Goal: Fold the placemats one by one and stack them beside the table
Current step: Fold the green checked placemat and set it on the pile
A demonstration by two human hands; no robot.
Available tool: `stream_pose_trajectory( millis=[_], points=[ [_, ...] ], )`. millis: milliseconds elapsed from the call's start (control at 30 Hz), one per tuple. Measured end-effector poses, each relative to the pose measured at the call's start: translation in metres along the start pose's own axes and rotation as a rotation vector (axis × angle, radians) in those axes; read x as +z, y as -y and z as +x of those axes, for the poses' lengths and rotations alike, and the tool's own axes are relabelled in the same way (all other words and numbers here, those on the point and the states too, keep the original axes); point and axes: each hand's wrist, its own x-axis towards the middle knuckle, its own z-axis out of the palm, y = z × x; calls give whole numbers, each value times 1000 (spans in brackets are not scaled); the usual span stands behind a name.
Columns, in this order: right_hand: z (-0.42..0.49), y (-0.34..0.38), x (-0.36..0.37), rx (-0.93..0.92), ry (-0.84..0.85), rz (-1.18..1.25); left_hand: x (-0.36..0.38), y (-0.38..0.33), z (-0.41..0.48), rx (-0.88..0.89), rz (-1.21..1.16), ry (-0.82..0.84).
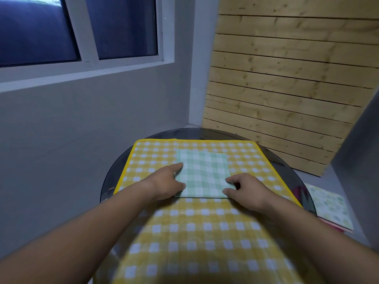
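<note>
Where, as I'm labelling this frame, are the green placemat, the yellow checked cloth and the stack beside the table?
green placemat (203,171): head view, middle of its top face.
yellow checked cloth (151,156): head view, bare far-left part.
stack (328,203): head view, top mat's patterned face.

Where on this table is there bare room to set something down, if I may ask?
Free: yellow cloth left of the green placemat and behind it; bare glass table rim at left. Crowded: centre, where left hand and right hand rest on it.
</note>
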Motion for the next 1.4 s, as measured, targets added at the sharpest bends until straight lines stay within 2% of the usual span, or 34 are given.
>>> stream_pose_trajectory(
  millis=[100,200,467,600,700,800,933,1100,1267,1400],
  points=[
    [-2,-5,0,15,-25,5,2,-1,-1,-17,96,13],
    [-5,-9,3,-2,-59,-28,10,-2,1,1,296,6],
    [-12,-1,6,-116,-107,-418,40,-7,-3,10,689,-77],
    [-12,0,9,-138,-121,-459,44,-2,-3,12,896,-168],
    [-11,-3,12,-127,-135,-418,42,5,2,120,840,-152],
    [-11,-5,17,-123,-149,-386,39,11,10,283,701,-57],
    [-11,1,19,-143,-148,-356,43,18,15,289,669,-7],
    [-12,31,38,-332,-51,-367,46,20,16,273,678,-7],
    [-8,28,53,-113,6,-395,47,19,16,258,715,-20],
    [-7,14,37,-23,35,-462,44,20,14,234,736,-21]
  ],
)
